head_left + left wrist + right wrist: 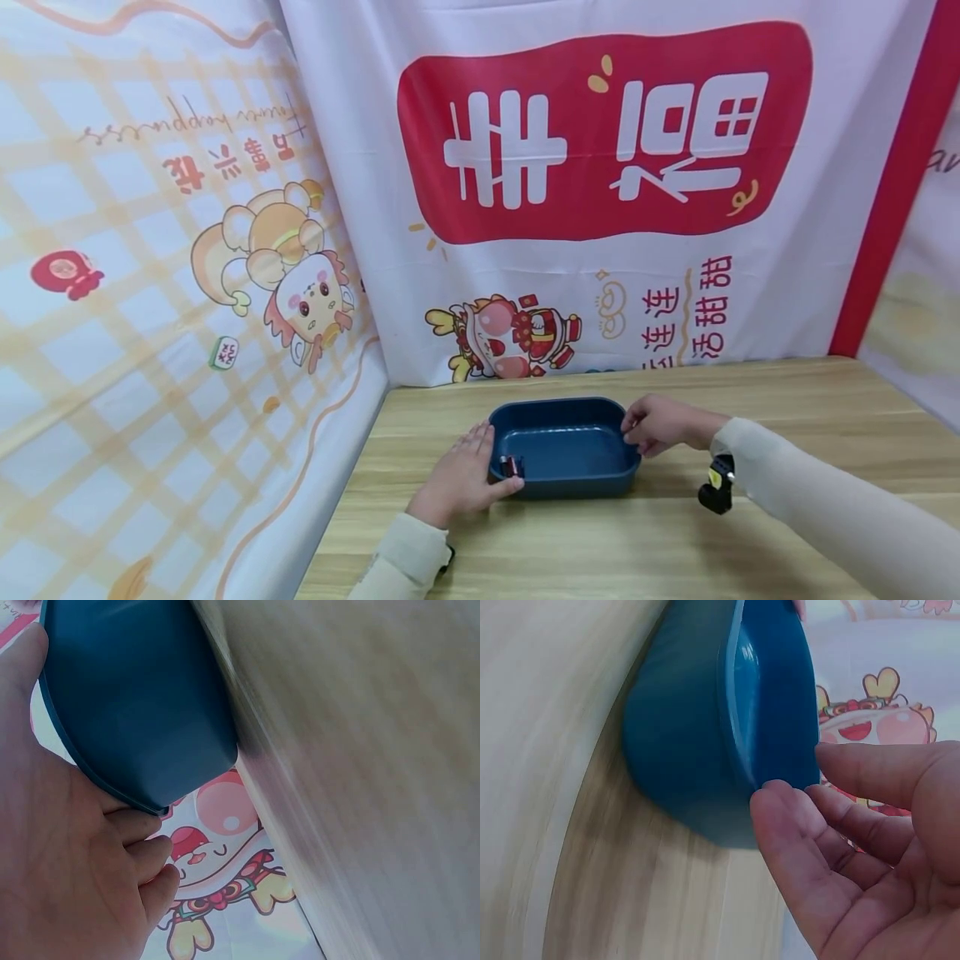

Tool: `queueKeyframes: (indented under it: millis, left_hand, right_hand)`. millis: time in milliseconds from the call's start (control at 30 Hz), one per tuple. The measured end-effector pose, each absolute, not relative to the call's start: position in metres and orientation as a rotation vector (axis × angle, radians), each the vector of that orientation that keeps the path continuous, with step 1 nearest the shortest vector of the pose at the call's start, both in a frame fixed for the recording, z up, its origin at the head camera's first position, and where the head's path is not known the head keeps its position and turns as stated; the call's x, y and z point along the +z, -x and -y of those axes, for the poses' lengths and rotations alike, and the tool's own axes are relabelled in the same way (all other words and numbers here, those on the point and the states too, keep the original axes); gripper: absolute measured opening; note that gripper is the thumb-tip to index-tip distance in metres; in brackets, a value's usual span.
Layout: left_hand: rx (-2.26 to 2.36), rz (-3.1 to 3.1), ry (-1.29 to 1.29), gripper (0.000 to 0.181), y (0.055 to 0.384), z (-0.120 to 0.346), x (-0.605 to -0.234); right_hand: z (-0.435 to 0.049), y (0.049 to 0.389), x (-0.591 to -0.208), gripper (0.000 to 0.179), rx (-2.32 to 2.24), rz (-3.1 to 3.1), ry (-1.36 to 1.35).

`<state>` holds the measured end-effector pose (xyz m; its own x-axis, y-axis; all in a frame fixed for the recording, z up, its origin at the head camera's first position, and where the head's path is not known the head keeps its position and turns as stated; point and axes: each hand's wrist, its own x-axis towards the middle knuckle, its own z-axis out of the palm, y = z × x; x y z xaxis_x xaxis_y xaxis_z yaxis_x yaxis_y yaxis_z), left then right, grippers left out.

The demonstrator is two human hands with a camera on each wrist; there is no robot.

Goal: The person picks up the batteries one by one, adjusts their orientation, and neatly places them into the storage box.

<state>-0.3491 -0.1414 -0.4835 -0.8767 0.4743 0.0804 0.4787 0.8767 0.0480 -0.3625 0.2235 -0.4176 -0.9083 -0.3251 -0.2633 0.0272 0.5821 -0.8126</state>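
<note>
A dark blue oblong container point(570, 454) with rounded corners stands on the wooden table, its hollow facing up. At its left end lies my left hand point(467, 473), fingers straight along the side and thumb across the front corner; in the left wrist view, that hand point(79, 847) touches the container's rim. My right hand point(663, 423) pinches the rim at the right end, and the right wrist view shows the fingertips point(771, 796) at the edge. Inside, near the left end, sits a small dark object point(512, 467) with reddish and pale parts, too small to identify.
The wooden table point(585, 550) meets a white printed cloth point(337, 125) behind the container. Another patterned cloth point(150, 333) runs along the left side. A black device point(716, 483) is strapped to the right wrist.
</note>
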Motion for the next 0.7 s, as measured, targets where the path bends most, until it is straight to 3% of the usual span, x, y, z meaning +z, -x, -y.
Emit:
queueKeyframes:
  millis: [700]
  left_hand:
    - [-0.126, 2.983, 0.739, 0.106, 0.347, 0.141, -0.485]
  right_hand:
    - [-0.302, 0.350, -0.403, 0.024, -1.301, -2.428, 0.181]
